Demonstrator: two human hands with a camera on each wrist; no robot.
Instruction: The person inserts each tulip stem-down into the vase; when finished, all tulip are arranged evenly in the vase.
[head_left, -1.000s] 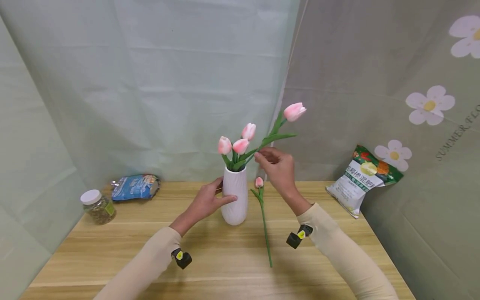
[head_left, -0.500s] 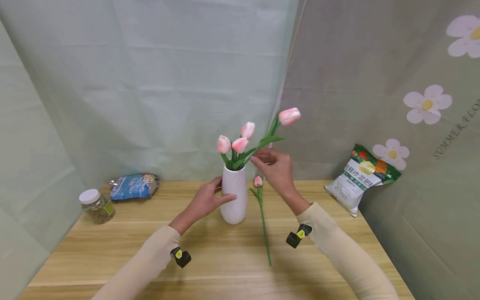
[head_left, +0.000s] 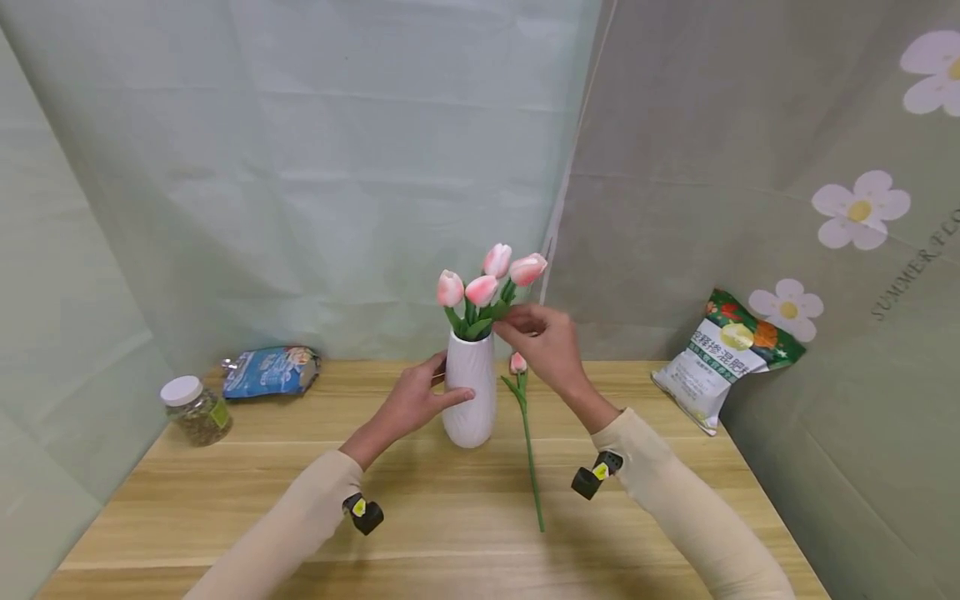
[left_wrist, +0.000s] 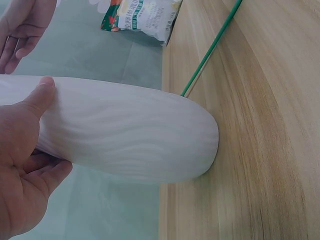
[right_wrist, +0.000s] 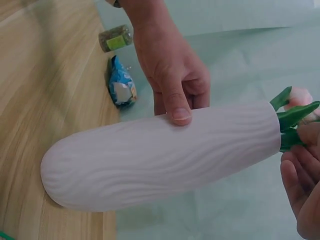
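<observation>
A white ribbed vase [head_left: 470, 400] stands upright on the wooden table, steadied by my left hand [head_left: 415, 400], whose thumb and fingers curl round its side. Three pink tulips rise from it, one of them the front tulip [head_left: 482, 290]. At the rim's right side my right hand [head_left: 546, 340] pinches another tulip [head_left: 528, 269] low among its leaves; its stem end is hidden in the vase and behind the fingers. In the right wrist view those fingertips are right at the vase mouth beside the green leaves [right_wrist: 295, 115]. A loose tulip [head_left: 531, 458] lies on the table right of the vase.
At the back left are a lidded jar [head_left: 197, 412] and a blue bag [head_left: 272, 372]. A green and white bag [head_left: 720, 358] leans against the right-hand curtain. Pale curtains [head_left: 360, 183] hang behind the table [head_left: 420, 542].
My right hand has moved left and down to the vase rim, and the tulip it pinches has sunk in beside the others. My left hand keeps its place on the vase.
</observation>
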